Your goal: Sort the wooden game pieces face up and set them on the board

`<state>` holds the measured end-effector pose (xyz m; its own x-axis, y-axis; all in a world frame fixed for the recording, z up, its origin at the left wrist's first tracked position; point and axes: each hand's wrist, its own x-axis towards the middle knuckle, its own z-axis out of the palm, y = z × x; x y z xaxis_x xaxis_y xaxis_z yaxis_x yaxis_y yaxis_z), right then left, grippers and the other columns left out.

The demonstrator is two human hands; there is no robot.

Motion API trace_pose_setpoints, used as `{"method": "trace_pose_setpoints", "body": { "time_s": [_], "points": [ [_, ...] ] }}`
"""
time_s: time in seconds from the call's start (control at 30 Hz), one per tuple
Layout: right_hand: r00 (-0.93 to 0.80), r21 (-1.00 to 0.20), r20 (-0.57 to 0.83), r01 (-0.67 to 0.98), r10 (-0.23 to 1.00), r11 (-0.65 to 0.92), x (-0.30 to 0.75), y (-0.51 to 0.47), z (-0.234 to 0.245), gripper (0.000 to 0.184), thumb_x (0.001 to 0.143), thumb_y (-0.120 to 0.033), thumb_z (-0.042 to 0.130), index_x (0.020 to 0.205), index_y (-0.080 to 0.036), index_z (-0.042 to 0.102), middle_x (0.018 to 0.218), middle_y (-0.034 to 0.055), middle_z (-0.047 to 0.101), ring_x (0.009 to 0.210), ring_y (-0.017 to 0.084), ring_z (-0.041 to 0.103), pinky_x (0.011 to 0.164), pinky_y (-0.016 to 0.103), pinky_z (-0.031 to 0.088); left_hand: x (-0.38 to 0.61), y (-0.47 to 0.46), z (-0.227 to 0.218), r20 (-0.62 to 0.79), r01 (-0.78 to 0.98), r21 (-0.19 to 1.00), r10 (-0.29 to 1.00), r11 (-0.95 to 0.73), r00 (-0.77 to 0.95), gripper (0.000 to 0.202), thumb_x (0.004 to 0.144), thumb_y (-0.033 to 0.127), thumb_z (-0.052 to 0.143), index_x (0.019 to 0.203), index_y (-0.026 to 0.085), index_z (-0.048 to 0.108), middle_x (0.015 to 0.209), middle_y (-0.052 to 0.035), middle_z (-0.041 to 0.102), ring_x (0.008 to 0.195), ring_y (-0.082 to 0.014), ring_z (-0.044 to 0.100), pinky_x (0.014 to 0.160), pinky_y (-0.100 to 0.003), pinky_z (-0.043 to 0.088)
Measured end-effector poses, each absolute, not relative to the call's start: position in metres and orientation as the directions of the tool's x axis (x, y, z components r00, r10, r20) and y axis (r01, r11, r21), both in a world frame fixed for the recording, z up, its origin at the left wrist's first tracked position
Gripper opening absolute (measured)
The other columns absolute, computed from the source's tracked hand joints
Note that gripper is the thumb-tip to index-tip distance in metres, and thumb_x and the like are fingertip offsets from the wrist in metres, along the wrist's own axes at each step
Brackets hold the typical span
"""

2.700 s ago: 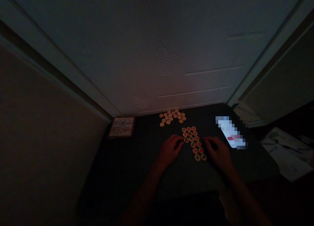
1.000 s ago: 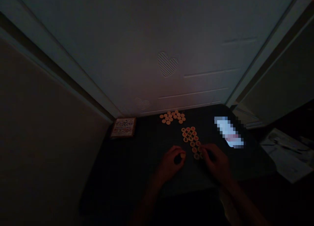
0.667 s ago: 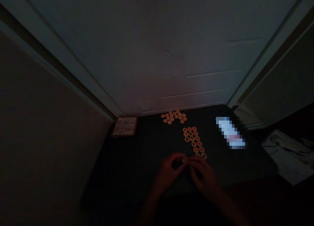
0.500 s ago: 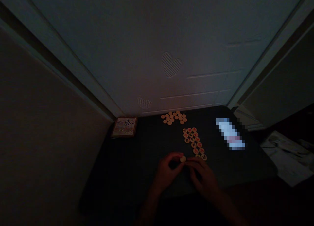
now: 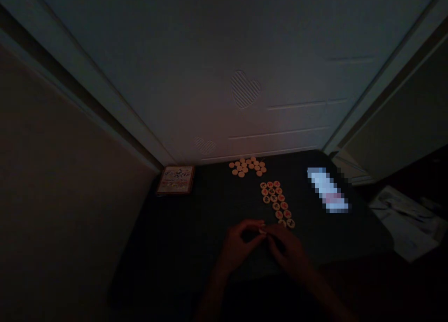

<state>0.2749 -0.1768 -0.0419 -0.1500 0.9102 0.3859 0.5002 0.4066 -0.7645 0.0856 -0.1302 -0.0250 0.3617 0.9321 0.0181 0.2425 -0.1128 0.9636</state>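
Dim light falls on a pale panel [image 5: 245,89] with ridged hearts, standing behind the far edge of a dark table [image 5: 189,233]. Toward the table's near edge, one xiangqi piece [image 5: 262,231] is held up between the fingertips of both hands. On it the left hand [image 5: 238,245] has a narrow pinch of thumb and forefinger; the right hand [image 5: 287,249] meets it with bent fingers, but whether these also grip it I cannot tell. Just beyond lie the lettered pieces [image 5: 273,198], close-set, three across at the far end and two across nearer; blank-faced pieces [image 5: 244,170] cluster by the far edge. A flat box [image 5: 175,180] sits at the far left corner.

Such a disc should be light and stiff, probably wooden, hard to break but smooth enough to slip or roll if squeezed off-centre. Its rim seems the best hold, thumb and forefinger opposite, leaving both faces free.
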Motion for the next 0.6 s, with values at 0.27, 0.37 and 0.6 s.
{"method": "trace_pose_setpoints", "body": {
  "time_s": [0.27,0.37,0.6],
  "points": [
    [-0.145,-0.778,0.384,0.482,0.912,0.403,0.2775,-0.1757,-0.0485,0.031,0.095,-0.021,0.058,0.122,-0.030,0.068,0.112,0.0060,0.075,0.101,0.022,0.073,0.089,0.036,0.061,0.0872,-0.1306,-0.0210,0.006,0.260,0.959,0.930,-0.109,0.368,0.020,0.083,0.031,0.078,0.102,0.027,0.074,0.107,-0.0011,0.079,0.095,-0.0205,0.075,0.093,-0.037,0.060],
    [-0.172,-0.785,0.362,0.474,0.916,0.399,0.2787,-0.1761,-0.0503,0.029,0.095,-0.023,0.059,0.122,-0.030,0.068,0.112,0.0059,0.074,0.103,0.022,0.072,0.089,0.036,0.061,0.0868,-0.1314,-0.0189,-0.001,0.280,0.954,0.933,-0.106,0.359,0.022,0.081,0.031,0.079,0.103,0.027,0.074,0.104,-0.0004,0.079,0.094,-0.0202,0.075,0.093,-0.036,0.059],
    [-0.120,-0.808,0.320,0.483,0.940,0.337,0.2767,-0.1789,-0.0460,0.023,0.097,-0.030,0.060,0.119,-0.029,0.069,0.112,0.0051,0.076,0.100,0.022,0.074,0.089,0.035,0.061,0.0864,-0.1327,-0.0183,-0.011,0.324,0.939,0.934,-0.112,0.356,0.018,0.086,0.035,0.074,0.102,0.027,0.074,0.100,-0.0005,0.078,0.094,-0.0200,0.073,0.091,-0.034,0.058]
  ]
}}
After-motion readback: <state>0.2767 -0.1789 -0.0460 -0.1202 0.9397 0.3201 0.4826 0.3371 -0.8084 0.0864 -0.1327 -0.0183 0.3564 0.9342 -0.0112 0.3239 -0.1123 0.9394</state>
